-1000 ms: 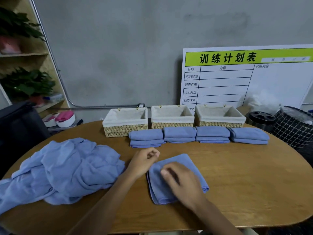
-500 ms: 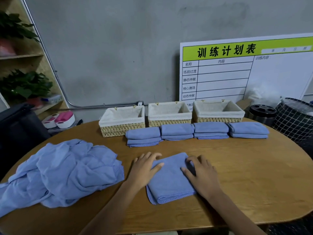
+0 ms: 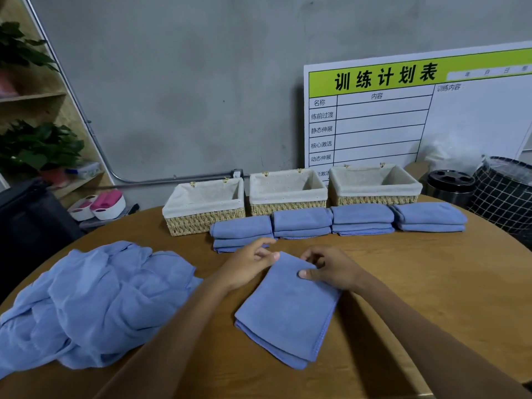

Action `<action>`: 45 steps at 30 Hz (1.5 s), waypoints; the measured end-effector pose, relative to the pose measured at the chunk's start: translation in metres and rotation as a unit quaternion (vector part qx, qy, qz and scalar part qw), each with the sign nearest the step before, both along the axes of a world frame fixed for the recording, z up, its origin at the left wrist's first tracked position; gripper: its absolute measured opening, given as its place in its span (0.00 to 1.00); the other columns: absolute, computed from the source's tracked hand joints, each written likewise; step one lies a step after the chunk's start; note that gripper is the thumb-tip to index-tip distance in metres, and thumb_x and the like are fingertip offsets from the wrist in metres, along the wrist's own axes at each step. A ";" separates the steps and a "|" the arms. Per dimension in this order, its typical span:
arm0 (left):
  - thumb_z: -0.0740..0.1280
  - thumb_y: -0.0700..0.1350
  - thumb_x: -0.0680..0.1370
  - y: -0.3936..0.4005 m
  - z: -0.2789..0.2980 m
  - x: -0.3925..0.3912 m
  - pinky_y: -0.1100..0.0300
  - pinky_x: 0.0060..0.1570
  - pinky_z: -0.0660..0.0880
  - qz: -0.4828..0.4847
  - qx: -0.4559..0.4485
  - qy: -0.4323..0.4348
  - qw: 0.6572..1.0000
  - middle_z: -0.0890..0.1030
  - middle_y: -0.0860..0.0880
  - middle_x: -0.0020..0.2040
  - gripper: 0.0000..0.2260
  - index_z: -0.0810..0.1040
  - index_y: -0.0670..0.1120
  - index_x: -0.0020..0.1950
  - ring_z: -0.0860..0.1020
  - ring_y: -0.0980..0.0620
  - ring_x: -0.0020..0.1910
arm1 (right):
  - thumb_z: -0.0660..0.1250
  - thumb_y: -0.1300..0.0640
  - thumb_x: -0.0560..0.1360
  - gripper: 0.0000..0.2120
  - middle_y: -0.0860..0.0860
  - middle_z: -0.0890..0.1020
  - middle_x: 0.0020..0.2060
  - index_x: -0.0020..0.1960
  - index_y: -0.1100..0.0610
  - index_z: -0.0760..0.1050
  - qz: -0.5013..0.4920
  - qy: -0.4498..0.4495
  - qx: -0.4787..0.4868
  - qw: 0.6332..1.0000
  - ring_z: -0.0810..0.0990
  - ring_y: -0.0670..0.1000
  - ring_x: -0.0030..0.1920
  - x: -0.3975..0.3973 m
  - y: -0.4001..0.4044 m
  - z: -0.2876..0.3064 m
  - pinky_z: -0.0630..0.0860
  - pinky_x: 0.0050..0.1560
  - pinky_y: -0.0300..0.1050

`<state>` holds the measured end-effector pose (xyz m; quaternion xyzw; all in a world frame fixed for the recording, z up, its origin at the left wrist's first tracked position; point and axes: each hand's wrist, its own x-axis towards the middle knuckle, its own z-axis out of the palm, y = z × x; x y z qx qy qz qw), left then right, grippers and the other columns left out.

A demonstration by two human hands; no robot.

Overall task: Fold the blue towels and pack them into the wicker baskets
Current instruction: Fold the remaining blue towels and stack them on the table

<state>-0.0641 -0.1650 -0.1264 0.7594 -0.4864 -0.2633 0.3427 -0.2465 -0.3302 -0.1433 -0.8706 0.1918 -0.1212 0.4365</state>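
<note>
Both my left hand [image 3: 250,262] and right hand [image 3: 331,267] pinch the far edge of the folded blue microfibre towel [image 3: 288,309], near three lined wicker baskets [image 3: 288,194].

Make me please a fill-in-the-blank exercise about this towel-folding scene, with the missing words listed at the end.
1. The number of wicker baskets at the back of the table is ____.
2. Both hands, the left hand and the right hand, grip the far edge of a folded ____ towel.
3. The unfolded pile lies on the person's ____ side.

Missing words: three; blue; left
</note>
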 end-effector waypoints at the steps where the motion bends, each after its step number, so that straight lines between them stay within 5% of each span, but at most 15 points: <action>1: 0.64 0.62 0.80 -0.008 -0.002 0.003 0.54 0.64 0.73 -0.001 -0.010 0.027 1.000 0.80 0.57 0.61 0.23 0.69 0.59 0.73 0.77 0.58 0.60 | 0.78 0.55 0.71 0.09 0.46 0.83 0.43 0.49 0.54 0.82 0.019 -0.007 0.011 1.000 0.79 0.40 0.40 0.007 -0.003 0.001 0.75 0.43 0.38; 7: 0.71 0.51 0.79 -0.035 -0.018 0.023 0.57 0.58 0.77 0.025 -0.092 0.052 0.994 0.85 0.54 0.53 0.11 0.80 0.54 0.61 0.81 0.61 0.53 | 0.77 0.57 0.71 0.11 0.55 0.84 0.44 0.52 0.58 0.83 0.019 -0.048 0.038 0.998 0.79 0.39 0.40 0.042 -0.024 0.002 0.72 0.41 0.29; 17: 0.71 0.46 0.79 -0.020 -0.019 0.030 0.70 0.51 0.75 0.097 -0.195 0.047 0.975 0.84 0.54 0.51 0.09 0.80 0.52 0.59 0.81 0.63 0.52 | 0.68 0.55 0.79 0.07 0.50 0.83 0.45 0.55 0.55 0.82 -0.076 -0.141 0.022 0.987 0.79 0.41 0.47 0.051 -0.029 0.001 0.72 0.50 0.32; 25: 0.74 0.46 0.76 0.027 0.004 -0.001 0.56 0.57 0.77 0.086 -0.248 0.018 0.965 0.85 0.57 0.52 0.10 0.81 0.51 0.57 0.82 0.57 0.55 | 0.73 0.60 0.76 0.06 0.46 0.84 0.41 0.52 0.52 0.81 -0.038 -0.229 0.039 0.972 0.81 0.44 0.47 0.011 0.019 0.030 0.74 0.50 0.33; 30: 0.73 0.39 0.77 0.057 0.006 -0.032 0.63 0.50 0.78 0.089 -0.274 0.030 0.957 0.86 0.49 0.41 0.05 0.82 0.45 0.53 0.85 0.53 0.46 | 0.72 0.60 0.76 0.05 0.45 0.84 0.43 0.50 0.52 0.83 -0.048 -0.249 0.027 0.967 0.81 0.45 0.46 -0.026 0.057 0.031 0.74 0.50 0.33; 34: 0.71 0.41 0.79 0.068 -0.004 -0.046 0.61 0.46 0.80 0.096 -0.244 0.026 0.965 0.86 0.49 0.40 0.04 0.82 0.46 0.53 0.85 0.51 0.40 | 0.70 0.57 0.78 0.04 0.44 0.83 0.41 0.50 0.49 0.82 -0.044 -0.199 -0.004 0.979 0.82 0.46 0.40 -0.042 0.074 0.012 0.78 0.45 0.42; 39: 0.74 0.45 0.77 0.061 -0.015 -0.047 0.67 0.39 0.73 0.075 -0.148 -0.078 0.983 0.82 0.57 0.46 0.08 0.82 0.55 0.54 0.79 0.61 0.38 | 0.73 0.51 0.75 0.06 0.42 0.77 0.47 0.51 0.48 0.80 -0.060 -0.094 -0.152 0.982 0.77 0.42 0.46 -0.029 0.064 -0.007 0.72 0.48 0.38; 45: 0.73 0.65 0.70 0.058 -0.027 -0.030 0.60 0.57 0.73 0.063 -0.018 -0.125 0.990 0.73 0.62 0.58 0.22 0.77 0.62 0.62 0.74 0.61 0.58 | 0.67 0.32 0.72 0.31 0.47 0.73 0.57 0.70 0.46 0.71 -0.110 0.079 -0.166 0.977 0.76 0.50 0.56 -0.034 0.049 -0.018 0.74 0.56 0.47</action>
